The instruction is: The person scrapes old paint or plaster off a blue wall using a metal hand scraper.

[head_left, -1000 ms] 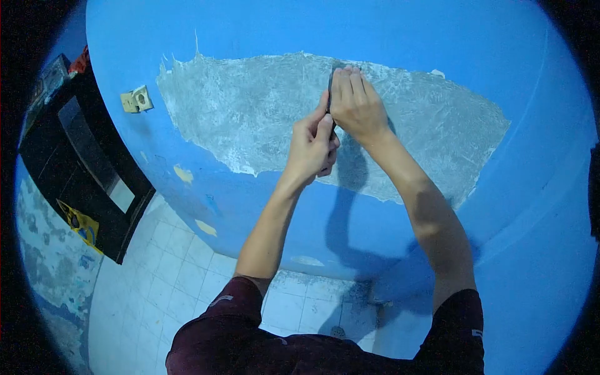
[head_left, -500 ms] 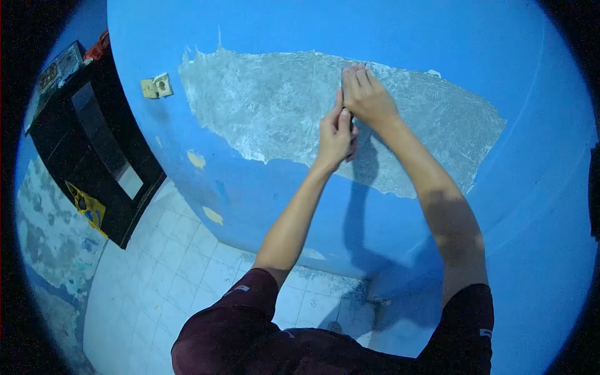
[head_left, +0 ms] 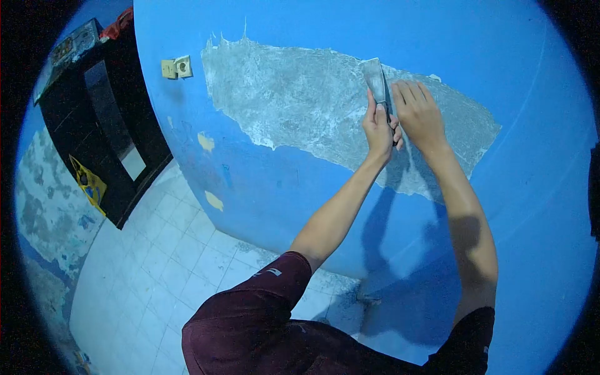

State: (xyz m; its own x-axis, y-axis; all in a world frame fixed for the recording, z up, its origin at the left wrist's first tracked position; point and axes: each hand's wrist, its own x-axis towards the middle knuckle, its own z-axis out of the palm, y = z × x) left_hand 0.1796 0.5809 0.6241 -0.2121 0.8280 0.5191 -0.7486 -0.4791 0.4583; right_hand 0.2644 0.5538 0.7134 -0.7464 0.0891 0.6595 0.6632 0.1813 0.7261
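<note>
My left hand (head_left: 380, 132) is wrapped round the dark handle of a scraper (head_left: 375, 80), whose flat metal blade points up in front of the wall. Just to the right of the blade is my right hand (head_left: 419, 112), its fingers bent and close together near the wall; whether they hold anything is hidden. Both hands are over a bare grey patch (head_left: 281, 94) with ragged edges in the blue wall (head_left: 300, 194).
Two cream wall sockets (head_left: 176, 67) are left of the patch. A dark cabinet (head_left: 69, 125) with a yellow bag (head_left: 90, 186) stands at the far left. White floor tiles (head_left: 169, 250) lie below.
Both hands have moved right in the view. My right hand has come away from the scraper, so its blade now shows. The camera view has shifted a little.
</note>
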